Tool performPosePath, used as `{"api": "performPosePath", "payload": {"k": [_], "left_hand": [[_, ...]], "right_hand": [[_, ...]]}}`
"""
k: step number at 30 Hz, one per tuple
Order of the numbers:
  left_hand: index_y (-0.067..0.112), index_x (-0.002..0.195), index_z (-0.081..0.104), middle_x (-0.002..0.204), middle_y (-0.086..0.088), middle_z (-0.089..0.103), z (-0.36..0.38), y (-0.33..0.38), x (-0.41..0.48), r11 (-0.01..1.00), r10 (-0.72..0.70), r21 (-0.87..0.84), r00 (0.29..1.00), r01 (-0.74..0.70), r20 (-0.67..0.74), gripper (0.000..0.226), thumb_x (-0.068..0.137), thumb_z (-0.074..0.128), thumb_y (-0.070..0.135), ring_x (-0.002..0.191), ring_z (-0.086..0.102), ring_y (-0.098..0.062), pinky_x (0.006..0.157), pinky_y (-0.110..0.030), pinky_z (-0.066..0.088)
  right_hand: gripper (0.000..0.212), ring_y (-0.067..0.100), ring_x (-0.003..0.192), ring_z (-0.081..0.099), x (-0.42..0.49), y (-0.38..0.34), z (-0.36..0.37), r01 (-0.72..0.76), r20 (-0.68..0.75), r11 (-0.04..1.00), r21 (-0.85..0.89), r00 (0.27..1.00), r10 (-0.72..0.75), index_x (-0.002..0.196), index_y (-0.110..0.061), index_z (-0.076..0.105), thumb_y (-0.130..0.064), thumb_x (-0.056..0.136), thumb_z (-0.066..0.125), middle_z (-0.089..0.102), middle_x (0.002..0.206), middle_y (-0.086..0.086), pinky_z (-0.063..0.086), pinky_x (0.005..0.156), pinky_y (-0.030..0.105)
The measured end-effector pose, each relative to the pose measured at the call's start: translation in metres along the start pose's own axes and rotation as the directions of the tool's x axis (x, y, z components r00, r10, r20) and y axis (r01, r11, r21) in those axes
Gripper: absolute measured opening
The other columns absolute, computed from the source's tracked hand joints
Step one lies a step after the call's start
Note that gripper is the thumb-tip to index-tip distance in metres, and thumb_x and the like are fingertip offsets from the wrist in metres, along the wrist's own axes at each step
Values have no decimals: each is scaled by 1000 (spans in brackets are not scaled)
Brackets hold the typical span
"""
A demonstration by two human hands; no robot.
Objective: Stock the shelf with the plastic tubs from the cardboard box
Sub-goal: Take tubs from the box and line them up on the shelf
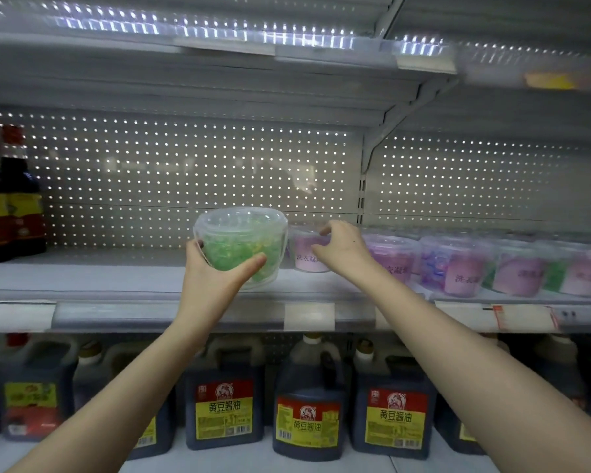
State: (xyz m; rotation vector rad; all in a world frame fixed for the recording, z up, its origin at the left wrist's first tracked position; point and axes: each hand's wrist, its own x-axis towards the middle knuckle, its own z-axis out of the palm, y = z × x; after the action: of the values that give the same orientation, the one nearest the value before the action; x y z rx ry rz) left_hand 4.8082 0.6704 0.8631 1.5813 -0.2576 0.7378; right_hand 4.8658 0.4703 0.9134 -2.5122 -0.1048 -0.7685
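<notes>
Spanning frame, white shelf (pixel 116 285) carries tubs; soy sauce jugs (pixel 224 404) stand on level below. Row of purple tubs (pixel 458 264) fills right part. Green tub (pixel 239 247) at shelf front, mid-frame, left grip (pixel 215 278) wrapped round its side. Single purple tub (pixel 306 252) just beside it, right grip (pixel 342 249) pinching its rim.

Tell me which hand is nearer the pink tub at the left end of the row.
Right. The right hand holds the pink tub by its rim; the left hand is off to its left, gripping the green tub beside it.
</notes>
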Motion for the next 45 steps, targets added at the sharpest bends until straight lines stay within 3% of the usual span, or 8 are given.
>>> {"api": "performPosePath", "payload": {"k": [11, 15, 18, 25, 30, 34, 38, 45], "left_hand": [[24, 119, 58, 112, 4, 69, 19, 27, -34, 966, -91, -230, 989, 117, 120, 78, 50, 75, 56, 104, 65, -13, 88, -32, 51], [24, 103, 62, 98, 5, 73, 31, 37, -49, 902, -148, -374, 968, 216, 202, 49, 62, 80, 44, 103, 66, -17, 80, -26, 54], [17, 112, 59, 104, 1, 73, 37, 42, -59, 875, -158, -413, 956, 252, 249, 79, 48, 83, 56, 102, 67, -17, 83, -25, 56], [15, 132, 45, 124, -8, 63, 50, 44, -87, 928, -118, -307, 949, 210, 291, 89, 57, 68, 56, 110, 63, -24, 98, -46, 48], [20, 121, 59, 118, -3, 68, 55, 51, -100, 966, -120, -180, 941, 184, 316, 89, 54, 64, 78, 111, 63, -20, 102, -47, 43], [34, 99, 65, 107, 10, 71, 49, 51, -93, 989, -132, -15, 926, 146, 354, 76, 52, 49, 91, 105, 63, -7, 96, -38, 46], [29, 119, 55, 115, 12, 62, 38, 51, -76, 997, -72, 37, 962, 64, 264, 52, 77, 46, 58, 104, 56, 1, 86, -24, 44], [27, 124, 54, 124, 7, 56, 1, 30, -43, 987, 34, 146, 982, -62, 188, 37, 90, 56, 39, 106, 54, -1, 80, -16, 42]], "right_hand": [[25, 8, 92, 57, -69, 32, -30, 65, -34, 941, 331, 998, -57, 109, -17, 65, -18, 84, 67, 63, 104, -4, 44, 73, 18], [24, 5, 93, 61, -91, 40, -44, 51, 45, 807, 589, 994, -96, 104, -20, 64, -20, 82, 72, 66, 103, -5, 49, 85, 22], [27, 9, 103, 63, -106, 46, -56, -11, 136, 661, 750, 981, -138, 111, -23, 62, -27, 85, 69, 67, 109, -3, 50, 86, 23], [55, 8, 110, 60, -128, 60, -64, -12, 210, 561, 828, 934, -289, 121, -31, 51, -42, 70, 68, 64, 118, -2, 49, 88, 22], [94, 13, 112, 62, -134, 64, -65, -60, 271, 473, 879, 880, -391, 127, -21, 49, -62, 49, 81, 67, 117, -2, 53, 89, 30], [104, 22, 113, 62, -134, 58, -59, -124, 277, 398, 909, 893, -354, 129, -18, 46, -53, 41, 90, 64, 122, 6, 53, 91, 42], [63, 17, 105, 63, -128, 42, -48, -37, 127, 438, 898, 976, -179, 116, -21, 54, -19, 60, 85, 65, 112, 1, 55, 84, 29], [80, 0, 99, 52, -110, 10, -24, 25, -105, 719, 695, 992, 67, 121, -24, 46, -28, 55, 90, 53, 108, -18, 42, 81, 15]]}}
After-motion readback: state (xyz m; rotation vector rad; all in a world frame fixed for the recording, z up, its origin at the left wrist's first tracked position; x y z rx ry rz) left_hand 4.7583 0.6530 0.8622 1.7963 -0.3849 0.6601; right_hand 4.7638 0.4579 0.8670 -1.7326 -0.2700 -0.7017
